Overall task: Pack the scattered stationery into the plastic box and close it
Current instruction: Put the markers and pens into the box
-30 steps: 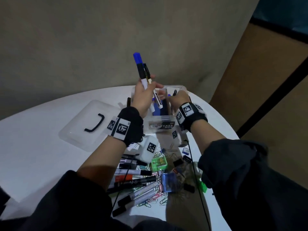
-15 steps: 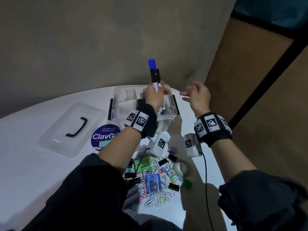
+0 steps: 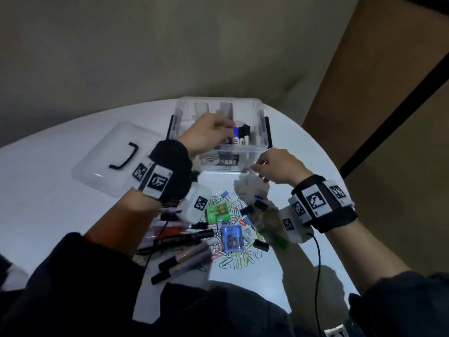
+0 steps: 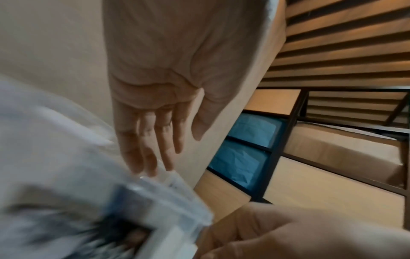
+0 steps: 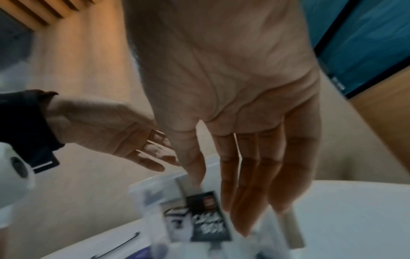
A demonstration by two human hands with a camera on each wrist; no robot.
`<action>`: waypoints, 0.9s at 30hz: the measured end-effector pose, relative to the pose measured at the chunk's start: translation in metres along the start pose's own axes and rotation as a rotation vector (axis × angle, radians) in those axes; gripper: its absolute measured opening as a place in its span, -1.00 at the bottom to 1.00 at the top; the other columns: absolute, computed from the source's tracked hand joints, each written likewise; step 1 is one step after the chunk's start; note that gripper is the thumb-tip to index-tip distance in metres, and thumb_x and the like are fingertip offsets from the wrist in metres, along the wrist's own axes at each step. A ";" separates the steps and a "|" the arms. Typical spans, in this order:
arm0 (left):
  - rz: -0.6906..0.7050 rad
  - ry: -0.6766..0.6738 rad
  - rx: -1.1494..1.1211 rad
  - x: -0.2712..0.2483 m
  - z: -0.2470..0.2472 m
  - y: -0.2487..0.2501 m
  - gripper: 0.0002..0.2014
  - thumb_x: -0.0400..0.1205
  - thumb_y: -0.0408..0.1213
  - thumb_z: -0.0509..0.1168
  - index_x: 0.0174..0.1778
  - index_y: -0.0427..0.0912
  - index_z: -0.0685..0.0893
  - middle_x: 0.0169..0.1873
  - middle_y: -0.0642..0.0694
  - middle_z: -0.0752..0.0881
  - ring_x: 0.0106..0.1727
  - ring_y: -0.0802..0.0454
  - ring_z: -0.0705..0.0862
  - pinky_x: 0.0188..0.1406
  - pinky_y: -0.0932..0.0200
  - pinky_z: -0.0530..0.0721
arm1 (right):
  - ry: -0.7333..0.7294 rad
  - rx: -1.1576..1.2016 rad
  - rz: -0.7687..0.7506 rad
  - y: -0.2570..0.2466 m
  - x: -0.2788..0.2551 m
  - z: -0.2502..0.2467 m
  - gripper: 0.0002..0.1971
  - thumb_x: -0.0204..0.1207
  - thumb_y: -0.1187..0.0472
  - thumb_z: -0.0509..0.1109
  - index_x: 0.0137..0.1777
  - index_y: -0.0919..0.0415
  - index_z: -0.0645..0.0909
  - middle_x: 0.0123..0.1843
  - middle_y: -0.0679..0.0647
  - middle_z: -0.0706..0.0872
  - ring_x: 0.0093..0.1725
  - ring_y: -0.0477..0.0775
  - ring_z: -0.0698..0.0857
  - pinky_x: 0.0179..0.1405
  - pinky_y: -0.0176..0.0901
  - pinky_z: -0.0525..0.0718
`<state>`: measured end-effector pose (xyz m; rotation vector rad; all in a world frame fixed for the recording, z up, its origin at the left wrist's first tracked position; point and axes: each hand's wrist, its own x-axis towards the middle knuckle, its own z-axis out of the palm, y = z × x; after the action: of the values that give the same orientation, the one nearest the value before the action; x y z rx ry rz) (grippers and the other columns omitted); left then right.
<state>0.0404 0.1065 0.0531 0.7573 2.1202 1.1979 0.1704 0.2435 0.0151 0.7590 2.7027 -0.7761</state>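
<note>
The clear plastic box (image 3: 252,155) stands open at the table's far side, with blue- and black-capped markers (image 3: 241,135) lying inside. My left hand (image 3: 224,125) hovers over the box's left half; the left wrist view shows its fingers (image 4: 142,154) straight and empty above the blurred box rim (image 4: 168,198). My right hand (image 3: 255,167) hangs at the box's front right corner. In the right wrist view it (image 5: 233,201) is spread over the box's label (image 5: 206,220) and holds nothing. The loose lid (image 3: 114,159) lies to the left.
Between my forearms lie several markers (image 3: 184,238), a green sharpener (image 3: 218,211), a blue case (image 3: 232,238), black binder clips (image 3: 261,244), a tape roll (image 3: 269,218) and many coloured paper clips (image 3: 233,261). The round table's edge (image 3: 323,152) curves close on the right.
My left hand has come down from holding the blue-capped markers upright, and they now lie in the box. My right hand has dropped from beside the box to its front right corner.
</note>
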 end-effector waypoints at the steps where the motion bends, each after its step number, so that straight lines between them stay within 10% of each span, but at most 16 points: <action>1: -0.006 -0.007 0.022 -0.015 -0.011 -0.013 -0.73 0.65 -0.33 0.28 0.27 -0.23 0.61 0.03 -0.15 0.73 0.02 -0.02 0.70 0.04 0.08 0.65 | -0.037 -0.054 -0.051 -0.011 -0.002 0.010 -0.71 0.56 -0.07 0.33 -0.01 0.13 0.73 0.00 0.11 0.79 0.01 0.18 0.75 0.03 0.03 0.71; 9: -0.094 0.011 0.503 -0.094 -0.055 -0.123 -0.82 0.59 -0.48 0.25 -0.10 -0.26 0.77 -0.17 -0.12 0.74 -0.18 0.08 0.66 -0.12 0.27 0.53 | -0.215 -0.307 -0.361 -0.088 -0.028 0.082 -0.86 0.42 0.09 0.46 -0.04 -0.03 0.77 -0.06 -0.01 0.76 -0.03 0.10 0.70 -0.21 -0.16 0.52; 19: 0.211 -0.255 0.996 -0.110 -0.025 -0.167 -0.88 0.57 -0.27 0.34 -0.03 -0.19 0.69 -0.05 -0.12 0.72 -0.01 -0.10 0.65 -0.12 0.06 0.55 | -0.082 -0.639 -0.480 -0.097 -0.051 0.132 -0.92 0.45 0.07 0.38 -0.09 0.00 0.60 -0.08 0.06 0.72 -0.02 0.22 0.72 -0.17 -0.07 0.54; 27: 0.092 -0.308 0.759 -0.100 -0.047 -0.155 -0.96 0.67 -0.44 0.09 -0.02 -0.28 0.35 -0.28 -0.19 0.56 -0.27 -0.16 0.51 -0.36 0.11 0.34 | -0.167 0.049 -0.302 -0.067 -0.048 0.099 -0.77 0.21 0.03 0.67 -0.13 -0.03 0.79 -0.20 -0.13 0.80 -0.15 -0.08 0.73 -0.08 -0.12 0.69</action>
<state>0.0445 -0.0581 -0.0423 1.2741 2.2695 0.2403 0.1822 0.1207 -0.0225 0.2806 2.6842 -0.9286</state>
